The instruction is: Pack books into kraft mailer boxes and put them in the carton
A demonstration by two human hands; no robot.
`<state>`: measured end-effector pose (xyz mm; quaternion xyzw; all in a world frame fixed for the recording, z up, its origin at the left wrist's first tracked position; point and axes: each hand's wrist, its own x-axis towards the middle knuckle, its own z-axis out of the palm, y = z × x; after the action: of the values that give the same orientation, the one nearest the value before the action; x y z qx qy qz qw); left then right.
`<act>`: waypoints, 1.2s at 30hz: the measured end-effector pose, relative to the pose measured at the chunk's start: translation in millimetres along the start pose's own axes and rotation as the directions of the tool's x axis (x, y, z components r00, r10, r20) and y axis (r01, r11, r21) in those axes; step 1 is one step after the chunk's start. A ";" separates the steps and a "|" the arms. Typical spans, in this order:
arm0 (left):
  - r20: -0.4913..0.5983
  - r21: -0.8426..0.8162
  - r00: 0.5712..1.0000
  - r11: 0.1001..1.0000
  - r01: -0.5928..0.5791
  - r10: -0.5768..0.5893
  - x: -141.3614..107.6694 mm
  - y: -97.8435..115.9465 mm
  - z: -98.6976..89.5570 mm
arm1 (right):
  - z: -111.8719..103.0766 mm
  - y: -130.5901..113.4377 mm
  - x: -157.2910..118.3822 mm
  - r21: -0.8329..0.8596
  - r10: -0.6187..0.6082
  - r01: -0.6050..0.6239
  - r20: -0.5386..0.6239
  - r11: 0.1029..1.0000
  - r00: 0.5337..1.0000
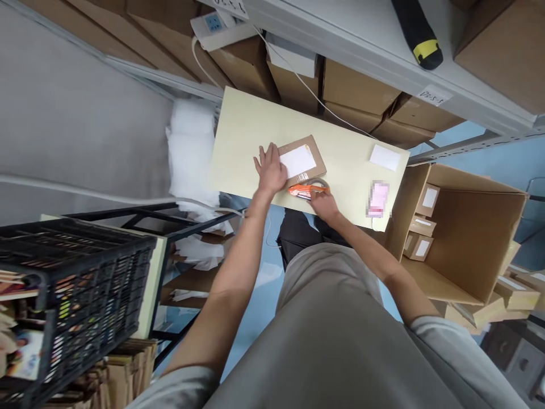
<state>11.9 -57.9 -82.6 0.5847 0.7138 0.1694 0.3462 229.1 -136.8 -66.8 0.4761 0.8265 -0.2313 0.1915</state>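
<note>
My right hand is closed around an orange tape dispenser, its roll set against the near edge of a flat cardboard parcel. My left hand lies spread and flat, holding nothing, pressing on the parcel's left end beside its white label. The parcel rests on a pale yellow table. Further right on the table lie a white slip and a pink item. An open carton holding small boxes stands just beside the table's right end.

A pink thing near the counter's right edge is blurred out (unreadable); the right hand hides part of the tape dispenser.
</note>
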 end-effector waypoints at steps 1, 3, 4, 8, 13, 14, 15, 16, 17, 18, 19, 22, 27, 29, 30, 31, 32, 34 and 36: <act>-0.064 -0.011 0.998 1.000 0.001 -0.001 -8.4 8.0 10.1 | 1.3 -11.5 -0.1 0.015 0.004 -0.004 0.001 1.000 1.000; -0.187 -0.067 0.982 0.998 -0.007 -0.006 -22.4 19.9 28.4 | 3.2 -26.4 -1.6 0.042 0.014 -0.014 -0.003 0.999 1.000; -0.233 -0.097 0.972 0.995 -0.015 -0.008 -27.2 23.2 35.5 | 4.2 -29.1 -3.2 0.055 0.023 -0.022 -0.003 0.998 1.000; -0.325 -0.129 0.945 0.988 -0.080 0.035 -30.9 20.5 48.1 | 10.9 -14.9 -18.1 0.062 0.019 -0.019 -0.012 0.998 1.000; -0.332 -0.103 0.942 0.990 -0.095 0.056 -27.4 13.2 46.9 | 23.1 28.7 -59.0 0.051 0.013 -0.015 0.032 0.999 0.999; -0.324 -0.109 0.945 0.990 -0.089 0.049 -27.7 13.8 46.3 | 23.9 40.7 -68.5 0.045 0.043 -0.045 0.035 0.998 0.998; -0.315 -0.117 0.948 0.990 -0.084 0.043 -28.2 14.9 45.8 | 23.7 54.1 -77.5 0.035 0.080 -0.082 0.032 0.996 0.996; -0.307 -0.129 0.951 0.988 -0.081 0.038 -28.7 16.2 45.3 | 22.3 68.5 -85.7 0.020 0.119 -0.119 0.028 0.993 0.993; -0.301 -0.144 0.953 0.986 -0.080 0.033 -29.1 17.5 44.8 | 19.8 83.4 -92.3 0.002 0.156 -0.156 0.024 0.988 0.987; -0.296 -0.163 0.955 0.983 -0.080 0.029 -29.5 18.8 44.3 | 16.2 97.8 -97.0 -0.019 0.180 -0.179 0.028 0.984 0.983; -0.290 -0.185 0.957 0.979 -0.082 0.025 -29.6 19.9 43.8 | 11.9 111.0 -99.2 -0.038 0.184 -0.183 0.031 0.982 0.982; -0.267 -0.230 0.963 0.969 -0.091 0.027 -29.4 21.8 41.6 | -2.8 135.7 -89.0 -0.062 0.190 -0.189 0.012 0.980 0.982; -0.203 -0.190 0.975 0.973 -0.128 0.089 -26.8 17.5 31.7 | -22.4 131.2 -43.1 -0.044 0.183 -0.183 -0.025 0.982 0.983; -0.182 -0.164 0.976 0.975 -0.152 0.122 -23.9 13.2 25.9 | -26.7 124.4 -32.0 -0.052 0.149 -0.150 -0.018 0.987 0.989; -0.172 -0.157 0.975 0.974 -0.164 0.137 -21.9 11.2 23.4 | -27.9 121.2 -29.5 -0.058 0.134 -0.135 -0.014 0.989 0.991; -0.163 -0.158 0.975 0.971 -0.177 0.151 -19.7 9.6 21.6 | -28.5 118.1 -28.8 -0.064 0.122 -0.122 -0.008 0.991 0.993; -0.153 -0.166 0.975 0.968 -0.188 0.163 -17.6 9.0 20.6 | -28.5 114.6 -29.3 -0.068 0.111 -0.111 -0.001 0.992 0.994; -0.141 -0.191 0.974 0.960 -0.203 0.178 -14.0 11.2 22.6 | -26.5 105.0 -31.7 -0.068 0.088 -0.087 0.015 0.994 0.996; -0.129 -0.203 0.974 0.956 -0.212 0.188 -13.1 18.6 29.8 | -22.2 88.9 -32.8 -0.051 0.052 -0.051 0.032 0.997 0.998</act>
<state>46.8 -70.5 -87.6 0.6029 0.6460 0.3116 0.3494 320.4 -108.1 -48.8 0.4883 0.8163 -0.2132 0.2231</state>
